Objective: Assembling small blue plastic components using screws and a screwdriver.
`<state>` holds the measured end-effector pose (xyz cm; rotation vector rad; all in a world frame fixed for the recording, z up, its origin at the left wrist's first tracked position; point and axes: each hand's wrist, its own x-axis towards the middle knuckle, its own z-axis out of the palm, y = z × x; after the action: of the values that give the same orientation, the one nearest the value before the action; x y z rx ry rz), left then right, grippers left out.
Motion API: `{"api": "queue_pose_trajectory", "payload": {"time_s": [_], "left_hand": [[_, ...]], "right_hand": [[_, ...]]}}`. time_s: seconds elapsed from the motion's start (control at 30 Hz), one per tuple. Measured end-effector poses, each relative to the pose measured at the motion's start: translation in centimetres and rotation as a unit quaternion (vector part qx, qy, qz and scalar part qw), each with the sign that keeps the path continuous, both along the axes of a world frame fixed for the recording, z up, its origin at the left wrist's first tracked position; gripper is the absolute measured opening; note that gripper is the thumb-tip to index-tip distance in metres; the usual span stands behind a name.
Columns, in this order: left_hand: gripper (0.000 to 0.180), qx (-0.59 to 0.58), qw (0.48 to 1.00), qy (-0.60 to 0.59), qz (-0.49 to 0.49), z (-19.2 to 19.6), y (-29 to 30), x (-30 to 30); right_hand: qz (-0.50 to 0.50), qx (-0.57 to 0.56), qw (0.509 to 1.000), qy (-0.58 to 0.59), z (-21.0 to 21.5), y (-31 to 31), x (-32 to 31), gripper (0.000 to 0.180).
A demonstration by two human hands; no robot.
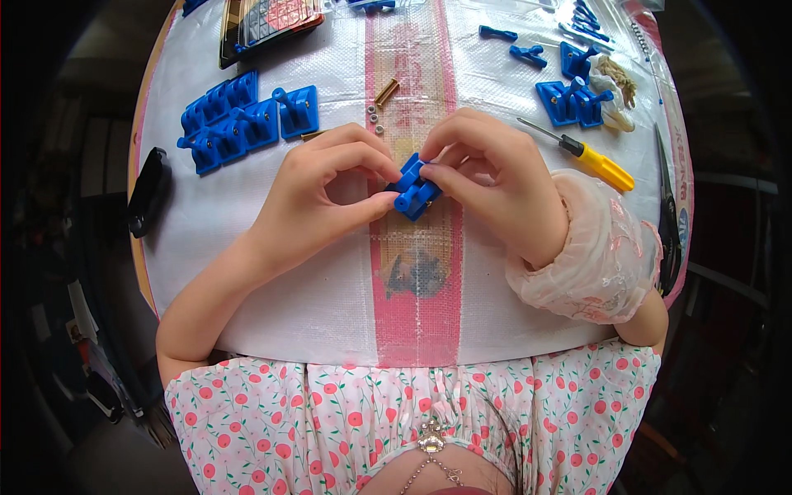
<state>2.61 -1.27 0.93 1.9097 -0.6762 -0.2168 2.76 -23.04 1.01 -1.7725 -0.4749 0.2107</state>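
Note:
Between my two hands, above the table's middle stripe, is a blue plastic bracket [417, 191] with a rounded knob facing me. My left hand [334, 181] pinches its left side between thumb and fingers. On the other side, my right hand [483, 165] grips the upper right part with thumb and forefinger. The fingertips hide some of the bracket. Just beyond it lie a brass-coloured tube [386, 91] and a few small metal nuts [373, 120]. Part of another brass piece [312, 135] shows beside my left hand.
Assembled blue brackets [235, 124] stand in rows at the left, near a black object [150, 191]. A yellow-handled screwdriver [598, 163] lies to the right. Beyond it are more blue parts [569, 101], a crumpled cloth [617, 91] and scissors [667, 202]. A dark tray [272, 45] sits far left.

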Motion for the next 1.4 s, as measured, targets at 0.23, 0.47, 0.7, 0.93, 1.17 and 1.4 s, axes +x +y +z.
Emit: {"api": "queue_pose_trajectory", "payload": {"time_s": [0.23, 0.47, 0.7, 0.93, 1.17, 1.4], "left_hand": [[0.018, 0.026, 0.998, 0.008, 0.061, 0.4, -1.0, -0.7], [0.019, 0.078, 0.992, -0.03, 0.097, -0.4, -1.0, -0.7], [0.021, 0.109, 0.987, -0.063, 0.104, -1.2, -0.5, -0.8], [0.019, 0.106, 0.986, -0.053, 0.114, -1.0, -0.5, -0.4], [0.017, 0.104, 0.985, -0.027, 0.132, -0.7, -0.5, -0.2], [0.017, 0.07, 0.987, 0.039, 0.138, 0.0, -0.8, 0.3]], "right_hand": [[0.037, -0.12, 0.959, -0.254, -0.5, -0.5, 1.5, 0.011], [-0.037, -0.38, 0.876, -0.295, 6.0, -5.6, 2.1, 0.013], [-0.079, -0.549, 0.795, -0.244, 3.3, -7.9, -1.2, 0.018], [-0.087, -0.481, 0.829, -0.271, 2.6, -8.8, -0.7, 0.024], [0.009, -0.21, 0.969, -0.131, 3.0, -4.0, -2.4, 0.025], [0.033, -0.25, 0.961, -0.114, 1.8, -4.6, -2.5, 0.027]]}}
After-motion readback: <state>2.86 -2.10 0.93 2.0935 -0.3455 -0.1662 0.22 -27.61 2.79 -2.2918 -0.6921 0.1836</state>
